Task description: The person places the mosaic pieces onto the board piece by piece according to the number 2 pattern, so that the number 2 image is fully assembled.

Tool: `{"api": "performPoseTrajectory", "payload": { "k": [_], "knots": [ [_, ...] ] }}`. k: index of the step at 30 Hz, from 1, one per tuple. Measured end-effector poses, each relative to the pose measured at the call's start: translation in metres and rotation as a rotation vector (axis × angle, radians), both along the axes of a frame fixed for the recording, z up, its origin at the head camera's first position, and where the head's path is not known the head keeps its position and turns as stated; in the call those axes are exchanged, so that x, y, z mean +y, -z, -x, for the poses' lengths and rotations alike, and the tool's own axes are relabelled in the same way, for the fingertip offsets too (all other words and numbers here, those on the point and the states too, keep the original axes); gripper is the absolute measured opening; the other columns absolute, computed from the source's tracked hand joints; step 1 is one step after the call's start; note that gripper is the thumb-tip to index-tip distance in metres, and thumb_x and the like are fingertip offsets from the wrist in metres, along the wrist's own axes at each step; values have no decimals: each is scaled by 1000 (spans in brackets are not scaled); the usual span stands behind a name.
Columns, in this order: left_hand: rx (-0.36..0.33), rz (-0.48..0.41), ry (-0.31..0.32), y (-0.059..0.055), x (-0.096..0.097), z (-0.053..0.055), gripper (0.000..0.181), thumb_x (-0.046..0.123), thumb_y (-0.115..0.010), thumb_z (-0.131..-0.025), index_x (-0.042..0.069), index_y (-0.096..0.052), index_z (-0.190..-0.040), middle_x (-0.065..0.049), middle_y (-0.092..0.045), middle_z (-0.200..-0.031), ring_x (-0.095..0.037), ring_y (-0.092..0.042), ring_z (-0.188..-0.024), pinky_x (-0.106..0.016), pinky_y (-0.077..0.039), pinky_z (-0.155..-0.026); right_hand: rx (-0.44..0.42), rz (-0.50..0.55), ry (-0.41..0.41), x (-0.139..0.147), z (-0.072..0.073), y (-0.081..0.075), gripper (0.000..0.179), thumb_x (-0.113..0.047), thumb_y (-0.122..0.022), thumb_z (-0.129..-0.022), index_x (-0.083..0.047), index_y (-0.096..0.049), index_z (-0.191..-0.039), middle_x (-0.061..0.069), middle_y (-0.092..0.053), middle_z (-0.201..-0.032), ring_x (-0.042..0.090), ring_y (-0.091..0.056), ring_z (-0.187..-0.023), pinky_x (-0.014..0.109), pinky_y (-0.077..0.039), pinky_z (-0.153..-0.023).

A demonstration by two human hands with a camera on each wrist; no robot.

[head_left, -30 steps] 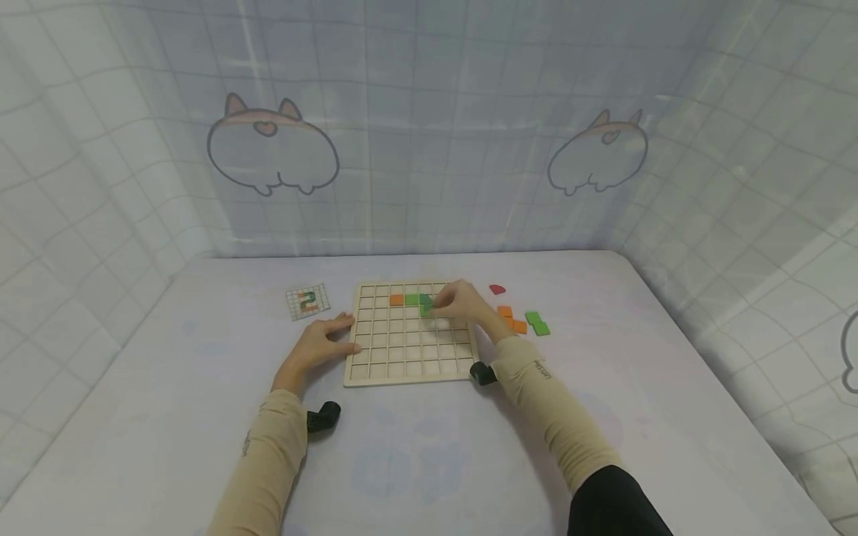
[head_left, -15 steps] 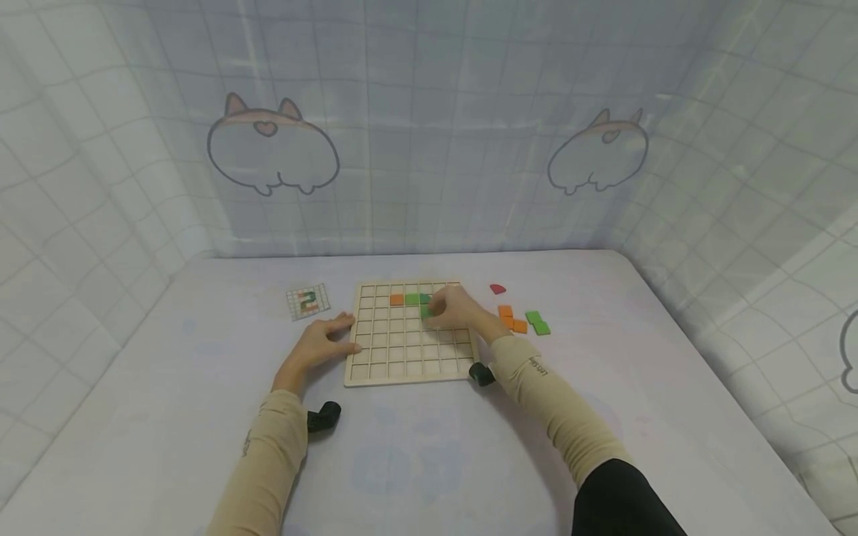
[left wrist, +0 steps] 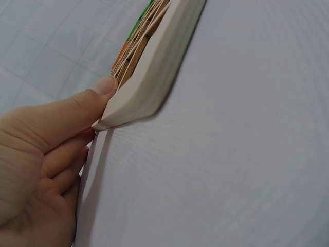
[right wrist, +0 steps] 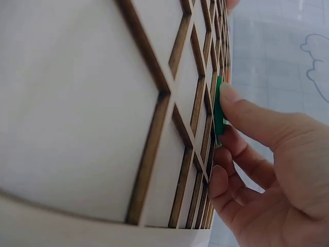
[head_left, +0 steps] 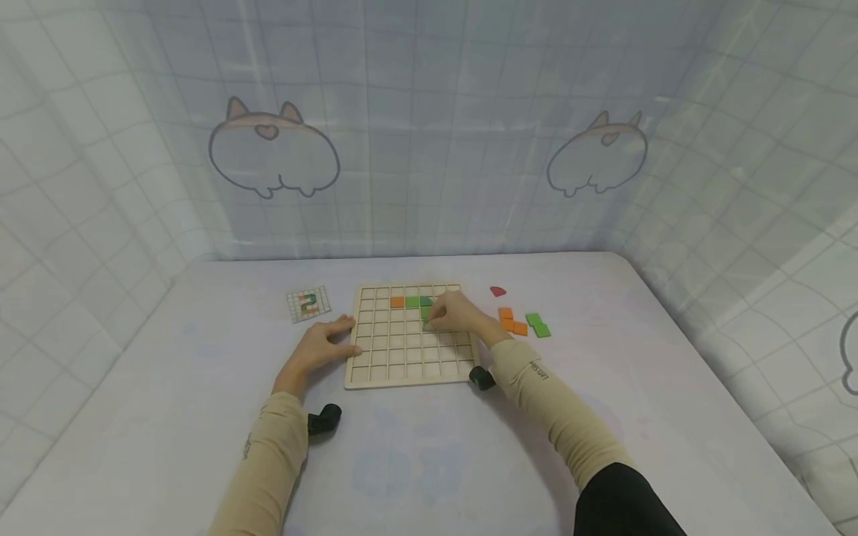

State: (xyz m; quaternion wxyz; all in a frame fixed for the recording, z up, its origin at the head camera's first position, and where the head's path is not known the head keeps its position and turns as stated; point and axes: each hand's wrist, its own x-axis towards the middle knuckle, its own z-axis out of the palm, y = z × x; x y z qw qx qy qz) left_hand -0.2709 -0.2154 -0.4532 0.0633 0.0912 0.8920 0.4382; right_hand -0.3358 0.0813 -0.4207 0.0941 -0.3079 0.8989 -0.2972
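Observation:
A wooden grid board [head_left: 395,365] lies on the table with an orange tile [head_left: 398,302] and a green tile [head_left: 412,301] side by side in an upper row. More green shows just right of them, partly behind the fingers. My left hand [head_left: 318,350] holds the board's left edge; in the left wrist view its thumb [left wrist: 105,86] lies on the rim and the other fingers are bent beside it. Over the board's upper right, my right hand [head_left: 453,313] pinches a dark green tile [right wrist: 219,108] between thumb and fingers, close against the grid. Its far side is hidden.
Right of the board lie orange pieces [head_left: 506,325], green pieces [head_left: 538,324] and a red piece [head_left: 497,291]. A small printed grid card [head_left: 308,304] with a coloured pattern is at the left. Grid-patterned curtains [head_left: 429,186] surround the table [head_left: 402,469].
The right hand has shifted slightly toward me over the board and to the left, its fingertips lower on the green area. The left hand stays at the board's edge.

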Motion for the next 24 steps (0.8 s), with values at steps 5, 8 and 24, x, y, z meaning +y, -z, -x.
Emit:
{"api": "performPoseTrajectory", "payload": {
  "k": [5, 8, 24],
  "knots": [
    [2, 6, 3, 0, 0, -1, 75, 26, -79, -75, -1, -46, -136, -18, -31, -149, -36, -25, -139, -49, -16, -115, 10, -32, -39, 0, 0, 0, 14, -12, -72, -83, -5, -75, -95, 7, -70, -99, 19, -63, -94, 28, -54, -82],
    [8, 9, 3, 0, 0, -1, 74, 26, -79, -75, -2, -46, -136, -18, -32, -148, -36, -25, -139, -49, -16, -116, 37, -18, -38, 0, 0, 0, 17, -12, -73, -82, -3, -74, -96, 8, -71, -98, 20, -64, -92, 29, -54, -81],
    [6, 18, 11, -1, -1, 0, 74, 25, -78, -76, -2, -45, -136, -18, -32, -148, -36, -26, -139, -50, -16, -115, 47, -86, -75, 7, -1, -5, 19, -11, -70, -84, -3, -73, -101, 10, -67, -104, 21, -59, -95, 28, -52, -81]
  ]
}}
